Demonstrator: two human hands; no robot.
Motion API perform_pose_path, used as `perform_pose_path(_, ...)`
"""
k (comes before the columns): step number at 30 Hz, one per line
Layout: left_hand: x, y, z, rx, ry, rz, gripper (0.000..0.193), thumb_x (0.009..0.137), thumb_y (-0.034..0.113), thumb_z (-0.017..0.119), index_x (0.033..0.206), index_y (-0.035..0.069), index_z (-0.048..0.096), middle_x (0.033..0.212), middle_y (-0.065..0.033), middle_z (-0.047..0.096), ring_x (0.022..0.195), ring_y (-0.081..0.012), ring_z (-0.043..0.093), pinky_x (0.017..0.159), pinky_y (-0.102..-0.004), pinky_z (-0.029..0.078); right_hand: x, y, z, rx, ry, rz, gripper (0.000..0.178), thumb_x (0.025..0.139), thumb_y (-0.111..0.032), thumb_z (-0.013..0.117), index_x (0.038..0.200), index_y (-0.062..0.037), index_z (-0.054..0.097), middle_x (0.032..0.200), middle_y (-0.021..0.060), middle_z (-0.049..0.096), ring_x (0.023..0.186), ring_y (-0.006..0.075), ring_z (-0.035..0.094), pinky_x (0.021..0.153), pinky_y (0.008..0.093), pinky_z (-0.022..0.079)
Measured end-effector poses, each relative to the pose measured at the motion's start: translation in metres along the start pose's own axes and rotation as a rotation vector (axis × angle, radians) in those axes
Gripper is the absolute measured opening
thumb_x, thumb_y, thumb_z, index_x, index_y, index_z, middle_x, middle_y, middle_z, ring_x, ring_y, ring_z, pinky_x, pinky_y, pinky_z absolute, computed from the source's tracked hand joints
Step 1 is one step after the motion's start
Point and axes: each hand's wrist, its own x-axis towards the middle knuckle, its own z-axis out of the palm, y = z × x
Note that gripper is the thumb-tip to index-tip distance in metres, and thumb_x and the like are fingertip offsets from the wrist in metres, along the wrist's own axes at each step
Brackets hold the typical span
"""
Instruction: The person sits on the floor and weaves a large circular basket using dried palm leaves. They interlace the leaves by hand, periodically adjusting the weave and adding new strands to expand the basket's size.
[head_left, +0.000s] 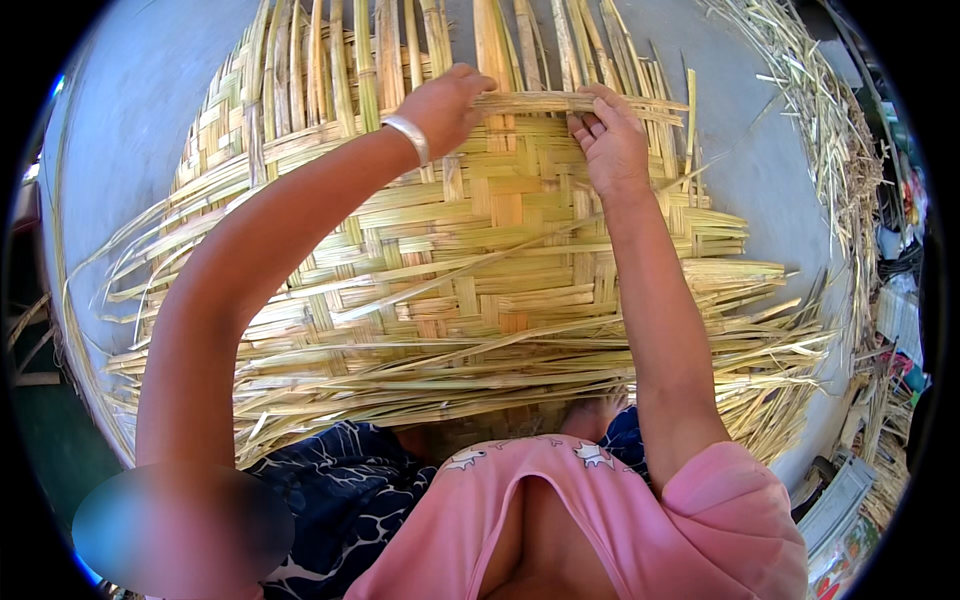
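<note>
A large woven mat (pixel 450 250) of yellow-green split strips lies on the floor in front of me. My left hand (pixel 447 105), with a silver bangle at its wrist, is closed at the left end of a flat bundle of strips (pixel 540 102). Farther right, the fingers of my right hand (pixel 612 140) curl around the same bundle. It lies crosswise over the lengthwise strips (pixel 385 50) that stick out from the mat's far side. The fingertips of my left hand are partly hidden.
Loose strips (pixel 480 375) lie across the mat's near part, by my bare foot (pixel 590 415). Long strip ends jut out at both sides. Scraps of split strips (pixel 810 100) are heaped along the right edge of the grey floor (pixel 740 120). A grey box-like object (pixel 840 500) stands at the lower right.
</note>
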Motion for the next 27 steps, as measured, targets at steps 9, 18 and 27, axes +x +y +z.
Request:
perform_pose_path(9, 0.052, 0.029, 0.005, -0.023, -0.213, -0.324, 0.036, 0.076, 0.036, 0.069, 0.086, 0.002, 0.066, 0.076, -0.0141, 0.065, 0.071, -0.0261, 0.062, 0.069, -0.0374, 0.049, 0.012, -0.023, -0.029, 0.352, -0.213, 0.214, 0.018, 0.086, -0.013, 0.047, 0.097, -0.0005, 0.054, 0.108, 0.0187, 0.059, 0.088, 0.0267, 0.056, 0.081, 0.0398, 0.051)
perform_pose_path(18, 0.043, 0.035, 0.015, -0.005, 0.061, -0.477, 0.034, 0.080, 0.038, 0.061, 0.077, 0.005, 0.065, 0.064, -0.0122, 0.061, 0.059, -0.0269, 0.058, 0.059, -0.0373, 0.047, 0.070, -0.040, -0.003, -0.481, -0.290, 0.084, 0.017, 0.086, -0.013, 0.054, 0.099, -0.0039, 0.060, 0.093, 0.0044, 0.059, 0.089, 0.0135, 0.054, 0.082, 0.0267, 0.047)
perform_pose_path(27, 0.042, 0.020, 0.021, -0.120, 0.213, -0.489, 0.035, 0.077, 0.037, 0.064, 0.076, 0.002, 0.062, 0.063, -0.0143, 0.059, 0.058, -0.0256, 0.057, 0.059, -0.0359, 0.046, 0.098, -0.033, 0.021, -1.104, -0.352, 0.209, 0.055, 0.076, -0.029, 0.071, 0.112, 0.0063, 0.049, 0.101, 0.0134, 0.059, 0.075, 0.0178, 0.063, 0.064, 0.0310, 0.054)
